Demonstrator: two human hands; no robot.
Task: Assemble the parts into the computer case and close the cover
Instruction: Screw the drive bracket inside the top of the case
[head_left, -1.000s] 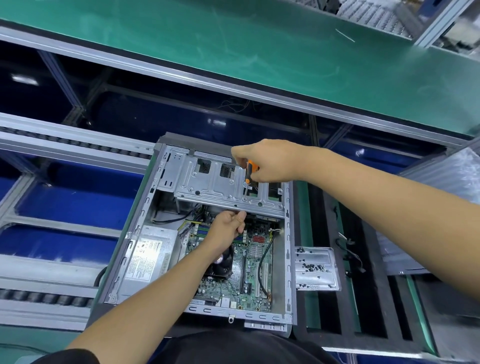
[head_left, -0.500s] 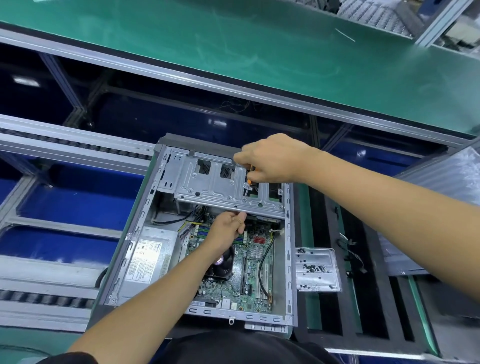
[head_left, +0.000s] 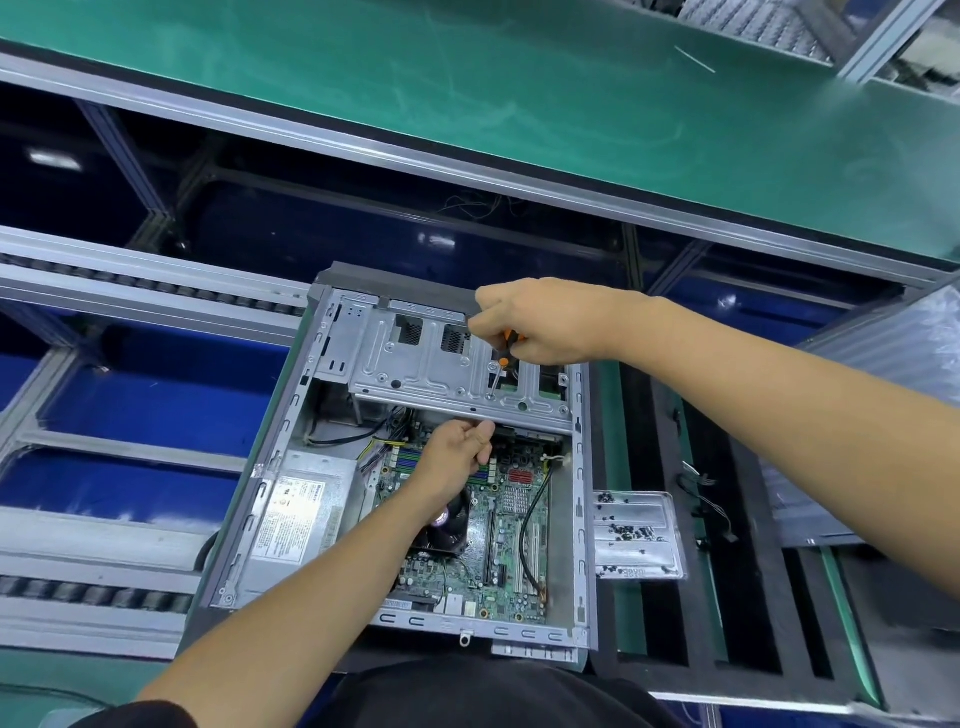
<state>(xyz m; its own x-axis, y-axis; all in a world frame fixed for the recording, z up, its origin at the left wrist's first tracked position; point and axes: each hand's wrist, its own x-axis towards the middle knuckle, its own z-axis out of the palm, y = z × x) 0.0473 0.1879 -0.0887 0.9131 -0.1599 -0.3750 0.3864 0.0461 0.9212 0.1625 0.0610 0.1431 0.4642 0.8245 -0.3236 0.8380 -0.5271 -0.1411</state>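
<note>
Fingers of the right hand (head_left: 540, 322) are curled around the orange and black handle of a screwdriver (head_left: 503, 358), so this hand is grasping the tool. The thin metal shaft goes down and slightly left from the handle, and its tip touches a screw point on the grey drive bracket (head_left: 441, 369) near the bracket's front edge.

The left hand (head_left: 457, 457) is lower, inside the computer case (head_left: 581, 499). Its fingers are bent and the thumb points up to the underside of the bracket's front edge (what exactly it pinches there I cannot tell, because the fingers hide it). The forearm lies over the black cooler fan (head_left: 447, 525).

The case lies open on its side, cover off, with the bracket across its far end. The green motherboard (head_left: 509, 551) fills the right and near part of the case, and a black cable (head_left: 535, 514) runs along the board near the right wall. The silver power supply (head_left: 298, 519) with a white label sits at the left wall.

Just beside the right wall of the case, outside it, a clear plastic tray (head_left: 639, 535) holds many small dark screws (head_left: 631, 532). Beyond the far end of the case runs a green conveyor belt (head_left: 519, 93).
</note>
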